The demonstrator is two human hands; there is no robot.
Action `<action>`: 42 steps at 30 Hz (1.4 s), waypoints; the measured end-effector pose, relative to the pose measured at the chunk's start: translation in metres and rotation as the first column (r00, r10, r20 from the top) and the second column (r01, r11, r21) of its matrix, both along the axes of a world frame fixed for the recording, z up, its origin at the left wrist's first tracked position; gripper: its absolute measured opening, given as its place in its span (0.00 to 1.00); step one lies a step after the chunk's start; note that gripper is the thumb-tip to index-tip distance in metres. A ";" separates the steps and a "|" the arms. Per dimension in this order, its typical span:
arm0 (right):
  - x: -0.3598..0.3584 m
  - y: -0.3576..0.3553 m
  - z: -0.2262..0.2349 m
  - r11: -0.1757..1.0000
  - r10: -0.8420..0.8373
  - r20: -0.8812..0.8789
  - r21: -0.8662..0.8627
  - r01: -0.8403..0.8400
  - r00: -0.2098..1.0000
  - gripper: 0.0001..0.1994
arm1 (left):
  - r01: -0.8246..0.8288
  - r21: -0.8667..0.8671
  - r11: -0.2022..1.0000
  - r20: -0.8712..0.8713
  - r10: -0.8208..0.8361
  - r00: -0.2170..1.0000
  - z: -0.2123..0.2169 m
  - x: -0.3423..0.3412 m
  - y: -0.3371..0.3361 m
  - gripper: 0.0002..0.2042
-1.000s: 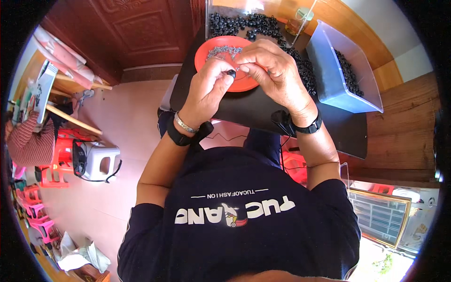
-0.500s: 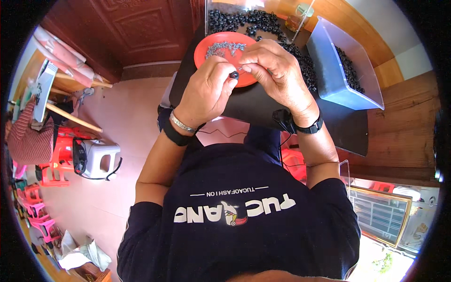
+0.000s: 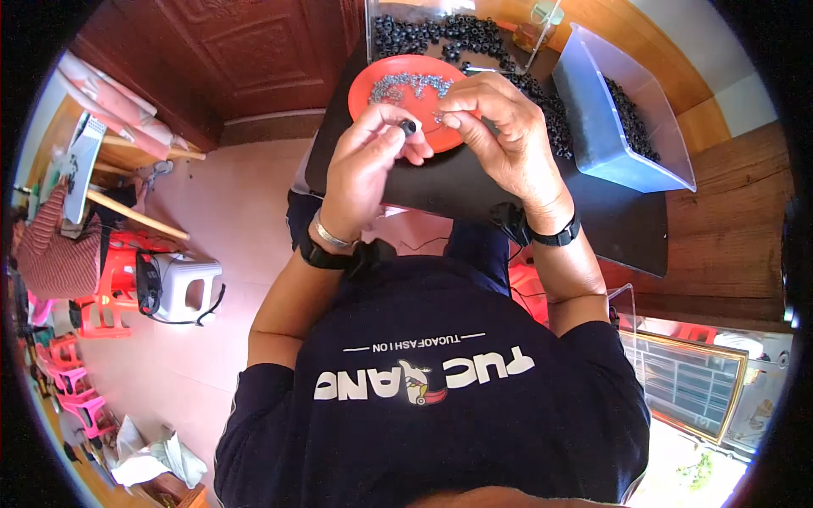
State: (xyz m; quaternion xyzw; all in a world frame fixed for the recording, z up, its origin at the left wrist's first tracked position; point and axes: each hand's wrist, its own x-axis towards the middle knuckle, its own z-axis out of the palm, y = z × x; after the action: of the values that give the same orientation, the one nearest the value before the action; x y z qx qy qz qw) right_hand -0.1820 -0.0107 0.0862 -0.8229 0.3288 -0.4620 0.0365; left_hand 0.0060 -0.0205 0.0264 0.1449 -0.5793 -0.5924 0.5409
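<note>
My left hand (image 3: 366, 165) is closed, with a small round black plastic part (image 3: 407, 128) pinched between thumb and forefinger. A hollow seems to show in the part's end. My right hand (image 3: 500, 140) is pinched above the rim of a red plate (image 3: 362, 89). A tiny silvery bit (image 3: 439, 118) shows at its fingertips, too small to name. Small silver metal pieces (image 3: 406, 82) lie scattered across the plate, mostly toward its far side. The two hands are apart, the left one lower and over the plate's near edge.
The plate rests on a dark tabletop (image 3: 593, 216). Many black parts (image 3: 449, 32) are heaped behind it, partly inside a clear box. A translucent blue bin (image 3: 593, 127) with more black parts stands at the right. A white stool (image 3: 188, 284) is on the floor at left.
My left hand has moved a little left and turned, and its other fingers have opened out below the black part. My right hand has hardly moved.
</note>
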 end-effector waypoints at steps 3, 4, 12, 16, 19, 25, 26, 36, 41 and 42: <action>0.006 0.003 -0.002 0.999 -0.033 0.029 -0.004 0.033 0.999 0.05 | 0.248 0.220 0.943 -0.268 -0.186 0.945 -0.009 -0.006 0.002 0.13; 0.007 0.003 -0.002 0.999 -0.034 0.031 -0.003 0.034 0.999 0.05 | 0.310 0.257 0.916 -0.338 -0.215 0.916 -0.010 -0.008 0.004 0.13; 0.017 0.009 0.001 0.978 -0.156 -0.224 -0.173 0.118 0.962 0.07 | 0.415 0.411 0.812 -0.531 -0.157 0.833 -0.023 -0.017 0.014 0.13; 0.019 0.011 -0.002 0.980 -0.164 -0.319 -0.158 0.119 0.933 0.08 | 0.370 0.452 0.811 -0.500 -0.113 0.858 -0.020 -0.018 0.018 0.12; 0.022 0.012 -0.004 0.978 -0.188 -0.351 -0.150 0.143 0.917 0.09 | 0.325 0.489 0.810 -0.452 -0.083 0.888 -0.021 -0.017 0.019 0.12; 0.028 0.014 -0.014 0.997 -0.041 -0.195 0.053 0.053 0.980 0.12 | 0.337 0.490 0.804 -0.477 -0.076 0.876 -0.018 -0.014 0.018 0.12; 0.028 0.015 -0.018 0.992 -0.029 -0.095 0.121 0.040 0.995 0.13 | 0.321 0.504 0.801 -0.467 -0.059 0.882 -0.017 -0.014 0.018 0.12; 0.030 0.017 -0.032 0.975 -0.086 0.067 0.212 0.070 0.994 0.20 | 0.333 0.518 0.788 -0.494 -0.043 0.869 -0.025 -0.009 0.018 0.12; 0.032 0.016 -0.034 0.988 -0.081 0.032 0.134 0.076 0.996 0.17 | 0.347 0.495 0.796 -0.490 -0.074 0.869 -0.018 -0.012 0.019 0.13; 0.032 0.017 -0.034 0.989 -0.085 0.010 0.118 0.083 0.996 0.17 | 0.325 0.516 0.793 -0.466 -0.059 0.883 -0.014 -0.014 0.020 0.13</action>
State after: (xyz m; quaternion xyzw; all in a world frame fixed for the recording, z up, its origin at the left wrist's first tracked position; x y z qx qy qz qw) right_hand -0.1504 0.0059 0.0527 -0.8013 0.3897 -0.4489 0.0679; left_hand -0.0081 -0.0004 0.0127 0.1085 -0.2501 -0.8102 0.5189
